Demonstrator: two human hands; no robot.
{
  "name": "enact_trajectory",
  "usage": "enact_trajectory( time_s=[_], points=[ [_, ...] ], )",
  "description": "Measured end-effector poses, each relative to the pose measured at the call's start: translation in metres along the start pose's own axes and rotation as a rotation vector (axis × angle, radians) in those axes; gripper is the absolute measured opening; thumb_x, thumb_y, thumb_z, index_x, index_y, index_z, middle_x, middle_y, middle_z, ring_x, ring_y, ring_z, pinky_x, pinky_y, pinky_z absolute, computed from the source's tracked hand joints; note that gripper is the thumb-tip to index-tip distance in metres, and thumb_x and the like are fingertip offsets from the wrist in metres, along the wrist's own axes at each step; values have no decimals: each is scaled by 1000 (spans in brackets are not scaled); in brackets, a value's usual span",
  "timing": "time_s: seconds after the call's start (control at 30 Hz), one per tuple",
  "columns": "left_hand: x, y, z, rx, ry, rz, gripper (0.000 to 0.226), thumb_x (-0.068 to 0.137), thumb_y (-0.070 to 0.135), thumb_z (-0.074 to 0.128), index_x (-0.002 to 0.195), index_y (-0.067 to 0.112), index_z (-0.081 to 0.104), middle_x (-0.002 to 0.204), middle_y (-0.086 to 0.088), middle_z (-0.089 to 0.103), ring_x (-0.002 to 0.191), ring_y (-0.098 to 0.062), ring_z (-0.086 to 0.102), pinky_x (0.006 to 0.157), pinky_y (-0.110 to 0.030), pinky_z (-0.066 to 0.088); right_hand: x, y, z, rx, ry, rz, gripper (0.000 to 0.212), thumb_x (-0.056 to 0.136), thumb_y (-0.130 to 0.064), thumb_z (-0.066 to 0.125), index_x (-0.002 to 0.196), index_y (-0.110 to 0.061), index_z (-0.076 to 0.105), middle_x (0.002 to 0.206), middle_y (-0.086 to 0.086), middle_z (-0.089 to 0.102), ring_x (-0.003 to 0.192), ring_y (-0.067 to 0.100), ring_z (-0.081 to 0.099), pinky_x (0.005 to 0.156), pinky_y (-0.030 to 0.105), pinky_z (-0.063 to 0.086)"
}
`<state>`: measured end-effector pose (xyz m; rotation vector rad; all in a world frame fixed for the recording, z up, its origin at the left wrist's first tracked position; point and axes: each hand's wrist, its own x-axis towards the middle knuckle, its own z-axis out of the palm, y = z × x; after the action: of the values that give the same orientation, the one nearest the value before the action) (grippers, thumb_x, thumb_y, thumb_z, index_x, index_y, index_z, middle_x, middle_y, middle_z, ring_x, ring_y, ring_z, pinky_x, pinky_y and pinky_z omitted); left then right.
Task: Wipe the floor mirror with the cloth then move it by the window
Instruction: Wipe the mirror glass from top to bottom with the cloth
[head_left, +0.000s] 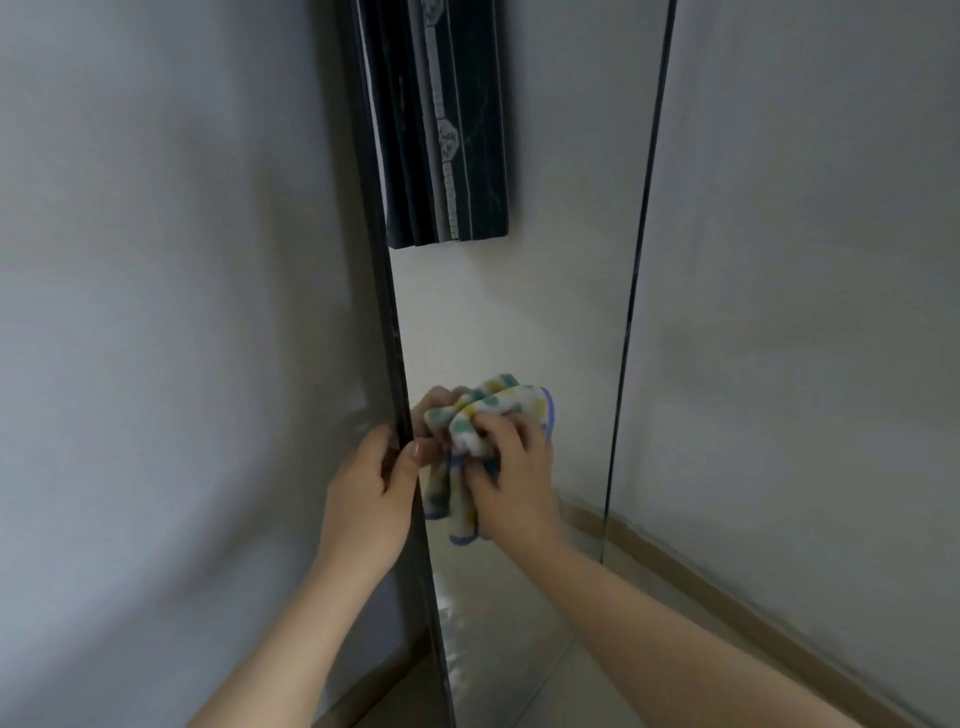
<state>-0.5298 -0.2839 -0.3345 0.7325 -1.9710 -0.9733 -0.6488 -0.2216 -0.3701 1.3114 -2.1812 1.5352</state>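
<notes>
A tall floor mirror (545, 291) with a thin black frame leans against the grey wall in front of me. My left hand (371, 488) grips its left edge, thumb on the glass side and fingers behind the frame. My right hand (511, 478) holds a bunched white cloth (480, 415) with green and yellow dots and a blue hem, pressed against the lower part of the glass. The cloth and fingers are mirrored in the glass just above.
The glass reflects a dark patterned curtain (441, 119) and a pale wall. A grey wall (156, 312) stands on the left, another grey wall (805, 312) on the right. A beige skirting board (727, 597) runs along the floor at the right.
</notes>
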Motion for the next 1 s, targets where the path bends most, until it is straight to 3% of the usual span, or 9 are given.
enact_trajectory(
  time_s=[0.07, 0.13, 0.23, 0.4, 0.5, 0.63, 0.73, 0.87, 1.0],
  points=[
    [-2, 3, -1, 0, -22, -4, 26, 93, 20, 46, 80, 42, 44, 76, 18, 53, 71, 4, 50, 56, 0, 35, 12, 0, -7, 105, 48, 173, 34, 87, -16, 55, 119, -26, 50, 119, -8, 39, 118, 26, 41, 101, 41, 39],
    [-4, 4, 0, 11, -21, 2, 22, 93, 19, 47, 82, 39, 46, 81, 15, 56, 74, 1, 52, 59, -2, 36, 3, -18, -6, 90, 31, 20, 32, 84, -24, 53, 114, -31, 50, 110, -20, 35, 113, 24, 42, 99, 40, 40],
    [-3, 2, 0, 3, -5, -33, 12, 93, 18, 47, 95, 29, 53, 89, 4, 59, 87, -14, 57, 64, -9, 36, -2, -44, -7, 155, -1, -131, 33, 79, -37, 47, 112, -36, 53, 107, -14, 37, 106, 26, 45, 95, 37, 41],
    [-6, 13, -3, -162, 28, -122, 25, 97, 25, 36, 107, 24, 59, 100, 4, 61, 95, -12, 55, 74, -13, 40, 45, -71, -21, 139, 117, -164, 31, 85, -24, 52, 115, -27, 57, 109, -6, 44, 109, 29, 44, 95, 38, 38],
    [-5, 9, -3, -255, 41, -182, 45, 91, 50, 40, 116, 18, 59, 114, 0, 63, 109, -17, 56, 97, -32, 42, 10, -35, -6, -1, 24, -244, 31, 79, -26, 48, 108, -36, 49, 111, 3, 50, 105, 28, 43, 94, 41, 40],
    [-3, -8, 0, -357, 39, -279, 73, 67, 79, 39, 114, 28, 60, 115, -1, 66, 109, -23, 60, 97, -51, 44, -23, -5, 2, -2, -103, -117, 28, 78, -33, 46, 105, -39, 48, 107, 1, 49, 100, 29, 46, 87, 47, 46],
    [-2, -1, 0, -347, 42, -282, 68, 72, 72, 35, 113, 24, 62, 111, -5, 67, 106, -25, 61, 96, -51, 45, 14, -42, -9, 108, 9, -91, 33, 82, -25, 48, 115, -31, 55, 107, -5, 39, 107, 29, 44, 95, 44, 42],
    [0, 10, 0, -318, 58, -271, 37, 95, 42, 35, 83, 21, 63, 87, -19, 67, 83, -36, 62, 83, -56, 49, 41, -80, -15, 123, 112, -200, 33, 84, -30, 45, 117, -34, 50, 109, -8, 40, 108, 27, 42, 94, 35, 37],
    [3, 4, -2, -352, 90, -322, 32, 97, 32, 36, 84, 26, 65, 91, -11, 69, 87, -29, 64, 87, -56, 49, -16, -36, 5, -19, -60, -252, 29, 78, -30, 45, 106, -35, 51, 108, -2, 45, 101, 22, 39, 91, 37, 39]
  ],
)
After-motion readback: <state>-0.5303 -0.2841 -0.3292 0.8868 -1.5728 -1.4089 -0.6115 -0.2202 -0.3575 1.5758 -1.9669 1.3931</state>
